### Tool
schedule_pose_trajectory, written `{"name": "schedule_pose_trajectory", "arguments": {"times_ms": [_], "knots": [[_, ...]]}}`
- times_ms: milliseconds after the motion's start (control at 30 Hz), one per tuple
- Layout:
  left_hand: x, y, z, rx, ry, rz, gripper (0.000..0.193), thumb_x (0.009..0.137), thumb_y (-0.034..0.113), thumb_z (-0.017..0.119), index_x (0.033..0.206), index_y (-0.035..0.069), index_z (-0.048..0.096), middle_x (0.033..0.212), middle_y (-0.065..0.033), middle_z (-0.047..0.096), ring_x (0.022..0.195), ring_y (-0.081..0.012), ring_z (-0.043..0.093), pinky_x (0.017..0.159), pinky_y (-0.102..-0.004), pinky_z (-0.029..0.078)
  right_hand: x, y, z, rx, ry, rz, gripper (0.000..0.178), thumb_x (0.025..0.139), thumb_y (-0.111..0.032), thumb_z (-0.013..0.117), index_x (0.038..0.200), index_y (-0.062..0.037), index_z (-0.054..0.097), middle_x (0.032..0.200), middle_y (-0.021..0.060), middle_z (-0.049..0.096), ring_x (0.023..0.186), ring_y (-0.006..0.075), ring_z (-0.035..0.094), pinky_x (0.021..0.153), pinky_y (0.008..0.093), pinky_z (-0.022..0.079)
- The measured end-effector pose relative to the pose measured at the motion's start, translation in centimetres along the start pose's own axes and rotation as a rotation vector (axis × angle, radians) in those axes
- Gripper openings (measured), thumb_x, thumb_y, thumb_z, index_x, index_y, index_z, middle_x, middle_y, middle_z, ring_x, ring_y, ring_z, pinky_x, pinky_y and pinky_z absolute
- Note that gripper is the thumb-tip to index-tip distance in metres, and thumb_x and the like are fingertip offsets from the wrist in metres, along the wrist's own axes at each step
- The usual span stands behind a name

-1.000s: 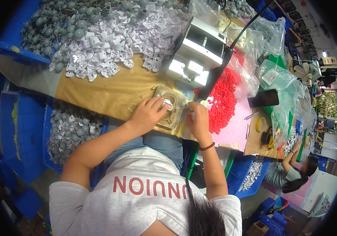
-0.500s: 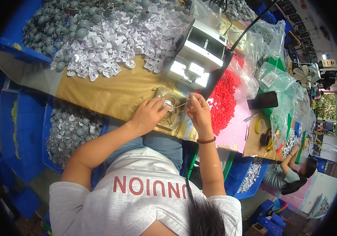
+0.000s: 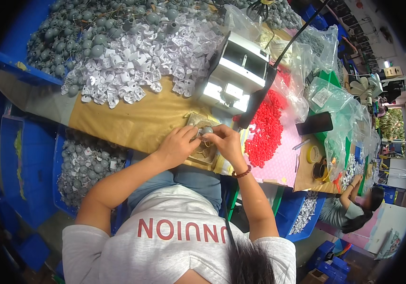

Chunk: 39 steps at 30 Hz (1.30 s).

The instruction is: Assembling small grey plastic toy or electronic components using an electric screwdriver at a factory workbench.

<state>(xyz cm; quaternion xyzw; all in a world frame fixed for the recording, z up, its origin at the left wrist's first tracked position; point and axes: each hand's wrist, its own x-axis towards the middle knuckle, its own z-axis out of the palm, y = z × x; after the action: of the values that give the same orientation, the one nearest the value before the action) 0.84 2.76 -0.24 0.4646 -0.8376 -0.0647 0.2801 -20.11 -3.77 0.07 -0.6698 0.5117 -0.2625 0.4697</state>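
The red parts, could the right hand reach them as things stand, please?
Probably yes: the red parts lie just beside the right hand, nothing visibly between, though it is busy at a grey ball.

A workshop: heaped plastic parts (image 3: 132,68), blue bins (image 3: 37,187)

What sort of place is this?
Probably a small-parts assembly workshop: white plastic pieces and red parts lie heaped on the workbench, a blue bin beside it holds more, and another person sits farther along.
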Motion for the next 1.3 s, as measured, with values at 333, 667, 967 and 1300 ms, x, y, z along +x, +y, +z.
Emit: {"name": "schedule_pose_trajectory", "arguments": {"times_ms": [333, 667, 967, 1300], "knots": [[1.7, 0.7, -0.1, -0.108, -0.013, -0.213, 0.039, 0.076, 0.012, 0.071, 0.114, 0.008, 0.065, 0.117, -0.0083, 0.063, 0.112, -0.0267, 0.059, 0.09, -0.0415, 0.047, -0.8, 0.4, 2.4, -0.296, 0.266, -0.208, 0.039, 0.079, -0.018, 0.085, 0.107, -0.0023, 0.063, 0.072, 0.0073, 0.063, 0.062, 0.0237, 0.06, 0.057, 0.0345, 0.048], [3.2, 0.8, 0.7, -0.02, -0.01, -0.191, 0.037, 0.077, 0.013, 0.07, 0.113, 0.011, 0.066, 0.107, -0.0018, 0.064, 0.106, -0.023, 0.058, 0.084, -0.0379, 0.048, 6.4, -0.3, -6.7, -0.407, 0.778, -0.363, 0.042, 0.095, -0.006, 0.061, 0.134, 0.0039, 0.049, 0.121, 0.0143, 0.058, 0.102, 0.023, 0.061, 0.089, 0.0333, 0.049], [3.0, 0.2, 1.0, -0.102, 0.03, -0.184, 0.04, 0.074, 0.011, 0.072, 0.113, 0.01, 0.065, 0.102, -0.0046, 0.064, 0.097, -0.0262, 0.059, 0.08, -0.0399, 0.051, 4.5, -10.7, -6.8, 0.398, 0.724, -0.692, 0.075, 0.085, 0.006, 0.069, 0.146, -0.0022, 0.027, 0.102, 0.0091, 0.061, 0.088, 0.0157, 0.063, 0.078, 0.0274, 0.054], [2.8, 0.2, 1.5, -0.127, 0.04, -0.22, 0.036, 0.073, 0.011, 0.072, 0.108, 0.007, 0.068, 0.099, -0.0076, 0.065, 0.094, -0.0277, 0.06, 0.079, -0.04, 0.053, 9.5, -13.4, -4.8, 0.484, 0.451, -0.58, 0.056, 0.086, 0.004, 0.069, 0.134, 0.0035, 0.039, 0.08, 0.0067, 0.064, 0.067, 0.014, 0.064, 0.066, 0.0277, 0.052]]}}
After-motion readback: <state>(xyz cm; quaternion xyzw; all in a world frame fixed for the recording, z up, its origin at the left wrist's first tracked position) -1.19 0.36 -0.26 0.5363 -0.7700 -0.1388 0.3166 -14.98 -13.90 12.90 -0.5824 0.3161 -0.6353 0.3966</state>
